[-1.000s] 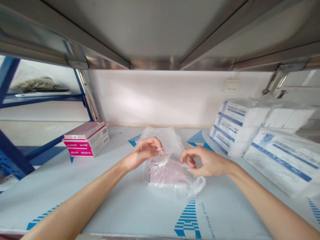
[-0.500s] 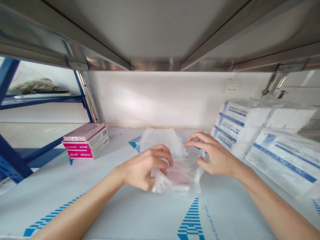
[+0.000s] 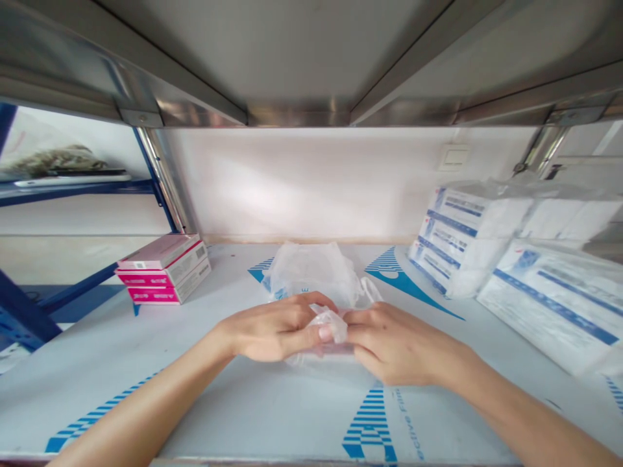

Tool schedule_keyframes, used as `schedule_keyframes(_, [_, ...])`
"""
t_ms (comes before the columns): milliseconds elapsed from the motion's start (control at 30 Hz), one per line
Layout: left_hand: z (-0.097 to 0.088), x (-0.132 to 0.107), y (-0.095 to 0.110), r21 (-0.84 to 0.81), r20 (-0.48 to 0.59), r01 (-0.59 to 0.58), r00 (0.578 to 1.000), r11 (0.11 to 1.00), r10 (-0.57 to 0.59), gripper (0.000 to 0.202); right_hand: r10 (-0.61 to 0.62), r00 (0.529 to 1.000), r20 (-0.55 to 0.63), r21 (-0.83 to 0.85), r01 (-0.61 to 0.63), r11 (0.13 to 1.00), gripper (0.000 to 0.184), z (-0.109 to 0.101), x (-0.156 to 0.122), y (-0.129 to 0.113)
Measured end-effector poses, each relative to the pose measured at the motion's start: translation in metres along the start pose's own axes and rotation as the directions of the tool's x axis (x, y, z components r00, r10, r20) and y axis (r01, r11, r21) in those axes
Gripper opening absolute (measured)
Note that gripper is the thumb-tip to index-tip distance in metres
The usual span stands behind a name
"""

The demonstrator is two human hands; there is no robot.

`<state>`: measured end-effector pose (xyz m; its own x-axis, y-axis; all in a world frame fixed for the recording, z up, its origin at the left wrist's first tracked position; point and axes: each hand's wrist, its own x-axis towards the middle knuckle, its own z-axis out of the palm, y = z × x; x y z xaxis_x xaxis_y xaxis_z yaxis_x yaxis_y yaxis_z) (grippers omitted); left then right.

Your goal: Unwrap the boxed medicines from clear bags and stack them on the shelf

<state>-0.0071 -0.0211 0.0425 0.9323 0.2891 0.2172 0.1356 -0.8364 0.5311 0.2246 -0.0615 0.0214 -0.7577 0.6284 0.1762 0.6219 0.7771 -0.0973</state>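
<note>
A thin, clear plastic bag [image 3: 333,323] is bunched up between my two hands at the middle of the shelf. Thumb and fingers of my left hand [image 3: 282,327] pinch its gathered plastic. From the other side, the fingers of my right hand [image 3: 389,340] close on the same bunched part, and the hands nearly touch. Something flat and pinkish shows faintly through the bag below the fingers, mostly hidden. Just behind the hands lies a pile of flattened, clear plastic bags [image 3: 311,263].
Pink and white boxes [image 3: 163,269] are stacked on the left. Plastic-wrapped white and blue packs [image 3: 452,233] stand at the right, with a larger pack [image 3: 555,301] in front. A metal shelf [image 3: 302,58] hangs low overhead. A blue rack post [image 3: 24,305] rises at the far left.
My right hand has moved left and down to meet my left hand. The bag's loose sides, spread apart before, are now gathered between my fingers, covering most of the pink thing inside.
</note>
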Motion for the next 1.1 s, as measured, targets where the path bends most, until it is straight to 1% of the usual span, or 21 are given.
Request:
schedule_keyframes(133, [0.010,0.004,-0.007,0.210,0.026,-0.049,0.999,0.976,0.044,0.029,0.179,0.983,-0.046,-0.101,-0.183,0.978,0.019,-0.002,-0.003,-0.004])
schedule_keyframes(200, [0.013,0.003,-0.010,0.278,0.032,-0.060,0.998,0.959,0.053,0.019,0.219,0.975,-0.033,-0.084,-0.221,0.972,0.018,-0.004,-0.006,-0.005])
schedule_keyframes(233, [0.014,0.003,-0.011,0.310,0.019,-0.044,0.999,0.950,0.040,0.015,0.224,0.975,-0.008,-0.059,-0.224,0.973,0.020,-0.005,-0.006,-0.006])
schedule_keyframes(267, [0.015,0.002,-0.012,0.347,0.003,-0.022,1.000,0.938,0.022,0.017,0.224,0.974,0.023,-0.029,-0.223,0.974,0.021,-0.006,-0.007,-0.007])
schedule_keyframes(333, [0.018,0.002,-0.013,0.420,-0.039,0.031,0.999,0.907,-0.016,0.033,0.215,0.972,0.092,0.030,-0.218,0.975,0.021,-0.010,-0.007,-0.009])
schedule_keyframes(400, [0.021,0.002,-0.014,0.475,-0.079,0.088,0.995,0.876,-0.057,0.042,0.219,0.968,0.124,0.062,-0.228,0.972,0.020,-0.013,-0.005,-0.010])
schedule_keyframes(467, [0.025,0.002,-0.016,0.499,-0.094,0.134,0.990,0.856,-0.101,0.044,0.257,0.960,0.111,0.042,-0.263,0.964,0.016,-0.013,-0.003,-0.009])
schedule_keyframes(567, [0.030,0.003,-0.018,0.481,-0.081,0.193,0.981,0.855,-0.177,0.054,0.322,0.945,0.053,-0.005,-0.322,0.947,0.023,-0.008,-0.003,-0.004])
schedule_keyframes(633, [0.034,0.003,-0.018,0.445,-0.069,0.223,0.974,0.867,-0.215,0.062,0.350,0.935,0.055,-0.001,-0.351,0.936,0.022,-0.002,-0.005,0.001])
schedule_keyframes(700, [0.037,0.004,-0.017,0.426,-0.069,0.231,0.972,0.875,-0.223,0.070,0.390,0.918,0.067,0.017,-0.392,0.920,0.017,0.002,-0.007,0.005])
schedule_keyframes(767, [0.039,0.005,-0.013,0.436,-0.086,0.213,0.977,0.874,-0.196,0.078,0.431,0.901,0.042,0.042,-0.433,0.901,0.008,0.003,-0.008,0.008])
schedule_keyframes(867, [0.038,0.006,-0.007,0.457,-0.139,0.179,0.982,0.871,-0.129,0.081,0.449,0.893,-0.017,0.138,-0.443,0.886,0.024,0.000,-0.006,0.011])
schedule_keyframes(933, [0.036,0.007,-0.004,0.457,-0.172,0.177,0.979,0.872,-0.109,0.076,0.459,0.888,-0.028,0.241,-0.440,0.865,0.027,-0.005,-0.004,0.013])
schedule_keyframes(967, [0.035,0.007,-0.004,0.458,-0.184,0.178,0.978,0.871,-0.103,0.073,0.473,0.881,-0.014,0.304,-0.447,0.841,0.027,-0.006,-0.003,0.014])
schedule_keyframes(1033, [0.033,0.007,-0.003,0.457,-0.199,0.180,0.975,0.871,-0.097,0.071,0.502,0.863,0.049,0.439,-0.471,0.766,0.024,-0.009,-0.002,0.017])
schedule_keyframes(1100, [0.032,0.007,-0.004,0.455,-0.204,0.193,0.973,0.869,-0.109,0.070,0.502,0.859,0.099,0.552,-0.467,0.691,0.021,-0.009,-0.001,0.021])
